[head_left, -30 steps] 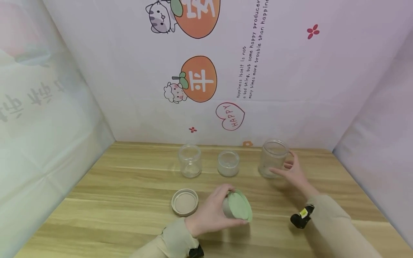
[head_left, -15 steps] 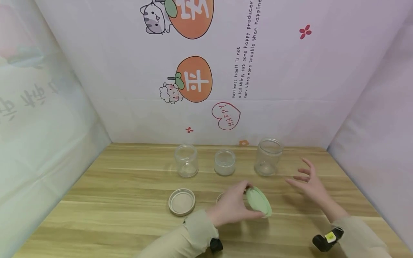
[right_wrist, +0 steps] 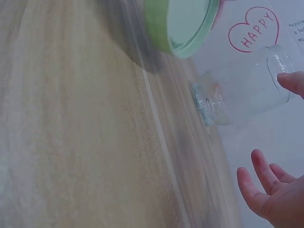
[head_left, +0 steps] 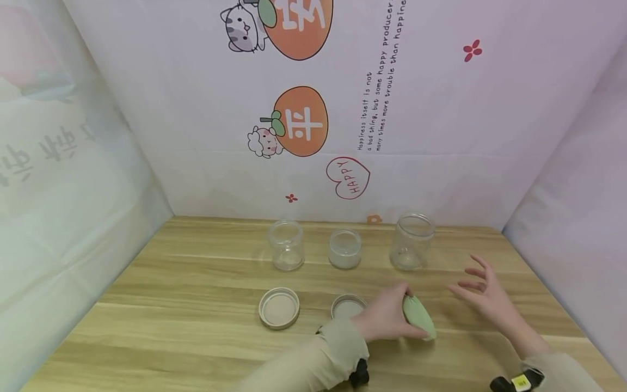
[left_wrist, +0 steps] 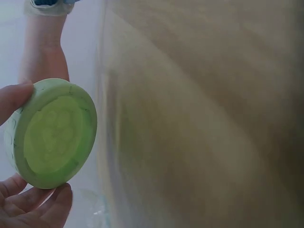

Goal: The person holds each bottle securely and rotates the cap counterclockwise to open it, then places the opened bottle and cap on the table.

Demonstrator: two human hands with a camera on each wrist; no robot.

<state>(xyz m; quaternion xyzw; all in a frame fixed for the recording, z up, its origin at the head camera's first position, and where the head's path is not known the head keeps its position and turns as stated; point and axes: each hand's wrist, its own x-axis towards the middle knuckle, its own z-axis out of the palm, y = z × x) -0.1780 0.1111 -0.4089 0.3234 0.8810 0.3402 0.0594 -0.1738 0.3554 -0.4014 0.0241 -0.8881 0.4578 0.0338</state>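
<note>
My left hand (head_left: 389, 316) grips a light green round jar lid (head_left: 419, 317) by its rim, tilted on edge above the table. In the left wrist view the thumb is at the top of the lid (left_wrist: 54, 135) and the fingers at its bottom. My right hand (head_left: 490, 291) is held with fingers spread and nothing in it, to the right of a tall clear jar (head_left: 412, 245). The right wrist view has that jar (right_wrist: 242, 90) beyond the fingers, with the green lid (right_wrist: 183, 26) at the top.
A short clear jar (head_left: 345, 249) and another tall clear jar (head_left: 286, 247) stand left along the back of the wooden table (head_left: 196, 283). In front lie two upturned lids, a beige one (head_left: 279, 308) and one (head_left: 349, 306) partly behind my left hand. White printed cloth (head_left: 421, 163) hangs behind.
My left hand has carried the green lid to the right, uncovering the middle lid on the table. My right hand has moved off the tall jar, rightward and toward me.
</note>
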